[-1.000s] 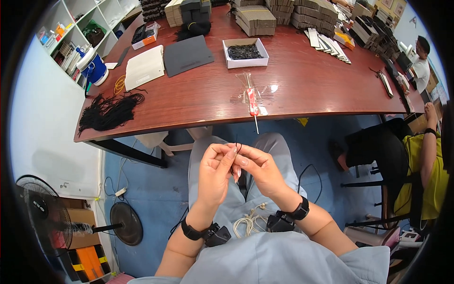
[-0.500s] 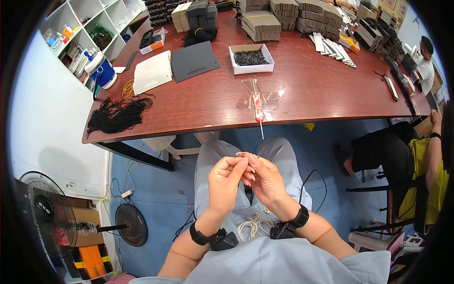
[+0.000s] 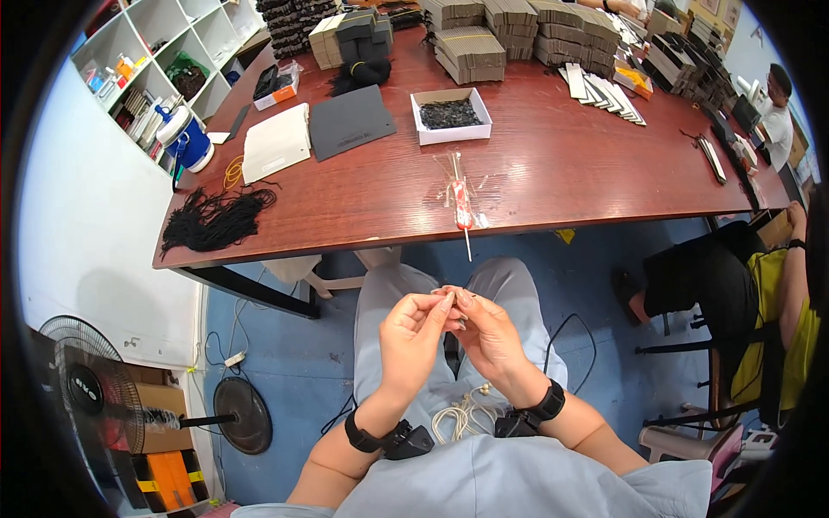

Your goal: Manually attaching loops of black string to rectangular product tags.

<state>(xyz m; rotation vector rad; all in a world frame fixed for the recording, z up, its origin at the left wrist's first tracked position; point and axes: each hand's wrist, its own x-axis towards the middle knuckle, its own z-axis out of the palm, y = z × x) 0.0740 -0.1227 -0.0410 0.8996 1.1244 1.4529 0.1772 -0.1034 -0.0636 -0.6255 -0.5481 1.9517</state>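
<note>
My left hand [image 3: 411,341] and my right hand [image 3: 492,337] meet above my lap, fingertips pinched together. A tiny dark bit shows at the fingertips, too small to name; the fingers hide most of it. Beyond them, a red-handled tool like a screwdriver [image 3: 462,205] lies under clear tape on the table, its thin metal shaft jutting past the front edge. Behind that stands a white open box [image 3: 454,135] of small black pieces. A bunch of black cords [image 3: 216,217] lies at the table's left front corner.
The red-brown table [image 3: 363,194] holds a cream sheet stack [image 3: 276,145], a dark grey sheet stack [image 3: 350,123] and card bundles [image 3: 471,53]. White tags [image 3: 604,97] fan out rightward. A fan [image 3: 91,388] stands left; a seated person in yellow [image 3: 803,363] is at right.
My hands stay pinched together, with slight shifts of the fingers. The table appears moved a little left and down in view.
</note>
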